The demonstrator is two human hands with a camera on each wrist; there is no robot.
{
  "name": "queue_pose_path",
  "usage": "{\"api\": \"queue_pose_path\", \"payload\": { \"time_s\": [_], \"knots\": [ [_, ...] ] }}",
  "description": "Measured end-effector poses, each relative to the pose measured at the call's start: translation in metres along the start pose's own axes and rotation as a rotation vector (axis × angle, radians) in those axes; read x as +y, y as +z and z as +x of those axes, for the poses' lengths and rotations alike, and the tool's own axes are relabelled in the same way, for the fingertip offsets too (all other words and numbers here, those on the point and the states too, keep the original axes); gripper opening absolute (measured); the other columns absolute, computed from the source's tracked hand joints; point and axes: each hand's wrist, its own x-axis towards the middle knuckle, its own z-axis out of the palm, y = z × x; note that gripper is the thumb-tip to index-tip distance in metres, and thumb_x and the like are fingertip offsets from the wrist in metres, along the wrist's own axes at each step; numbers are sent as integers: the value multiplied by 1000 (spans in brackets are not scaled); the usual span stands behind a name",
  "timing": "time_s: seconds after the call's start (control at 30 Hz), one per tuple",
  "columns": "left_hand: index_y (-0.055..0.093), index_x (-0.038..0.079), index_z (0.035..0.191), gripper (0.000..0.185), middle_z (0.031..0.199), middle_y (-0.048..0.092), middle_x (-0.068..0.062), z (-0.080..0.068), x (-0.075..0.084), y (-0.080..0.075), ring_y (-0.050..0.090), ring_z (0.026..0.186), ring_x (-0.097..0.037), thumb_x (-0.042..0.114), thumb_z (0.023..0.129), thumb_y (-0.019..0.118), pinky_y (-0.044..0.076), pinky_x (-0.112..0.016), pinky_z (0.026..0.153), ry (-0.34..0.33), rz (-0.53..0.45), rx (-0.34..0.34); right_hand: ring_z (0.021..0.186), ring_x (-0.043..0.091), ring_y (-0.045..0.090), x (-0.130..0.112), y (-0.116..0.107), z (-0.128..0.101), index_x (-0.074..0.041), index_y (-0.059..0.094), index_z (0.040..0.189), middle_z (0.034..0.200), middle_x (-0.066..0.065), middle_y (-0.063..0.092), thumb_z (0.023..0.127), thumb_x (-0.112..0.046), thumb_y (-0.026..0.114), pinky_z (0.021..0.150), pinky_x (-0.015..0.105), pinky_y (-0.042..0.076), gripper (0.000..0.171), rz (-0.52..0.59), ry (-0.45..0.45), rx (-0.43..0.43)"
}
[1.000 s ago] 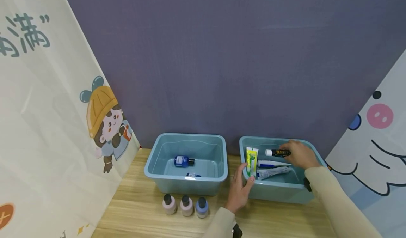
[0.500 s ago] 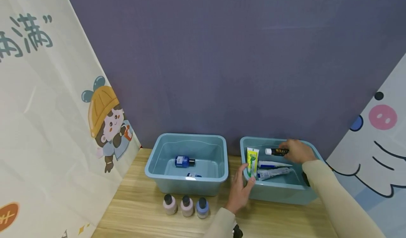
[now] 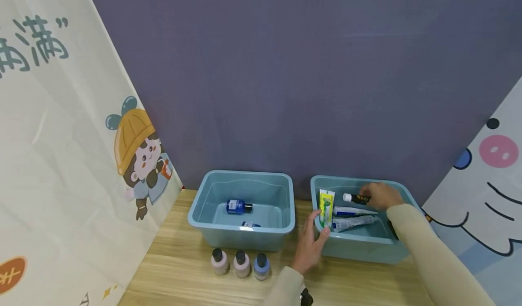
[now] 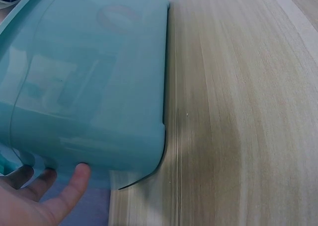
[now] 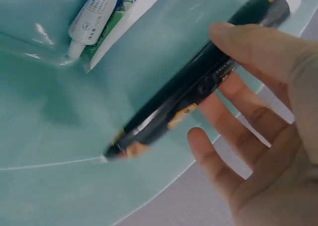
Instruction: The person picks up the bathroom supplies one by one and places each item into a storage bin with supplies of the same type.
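My right hand [image 3: 381, 196] is over the right blue bin [image 3: 363, 248], gripping a black toothpaste tube [image 5: 179, 94] with a white cap between thumb and fingers. The tube tilts across the right wrist view, close over the bin's bottom. My left hand [image 3: 307, 247] rests at the bin's front left corner; its fingertips touch the outer wall in the left wrist view, where its thumb is hidden. Inside the bin lie a yellow-green toothpaste tube [image 3: 326, 208] propped against the left wall, a blue and white tube [image 3: 352, 211] and a pale grey-blue tube [image 3: 354, 223].
A second blue bin [image 3: 244, 241] stands to the left, with a dark blue bottle [image 3: 235, 207] on its side and another partly hidden by the front wall. Two pink bottles [image 3: 241, 266] and a blue bottle [image 3: 261, 269], all black-capped, stand before it. A dark backdrop [image 3: 302, 79] rises behind.
My right hand has lowered slightly into the bin with the black toothpaste tube and shifted a little left relative to it. The left hand stays at the bin's corner.
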Motion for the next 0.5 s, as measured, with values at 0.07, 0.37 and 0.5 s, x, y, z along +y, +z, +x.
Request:
{"api": "queue_pose_path", "payload": {
  "time_s": [0.07,0.37,0.5],
  "knots": [
    [31,44,153,51,157,42,5,3,0,2,46,137,-18,47,106,50,41,-52,112,4,0,9,106,43,66,4,0,4,-5,73,117,117,19,72,79,-5,82,82,61,55,40,7,-4,-2],
    [30,48,151,50,154,44,6,17,-2,9,47,136,-16,44,106,51,42,-48,112,8,18,38,76,23,58,21,2,25,-9,67,97,86,6,66,78,-4,79,63,43,49,22,13,-34,-25],
    [32,43,153,51,155,43,5,23,-2,12,46,137,-16,43,106,51,41,-49,113,4,15,42,81,27,63,27,1,34,-5,69,104,93,11,70,79,-5,79,65,47,53,27,6,-35,-29]
  ]
}}
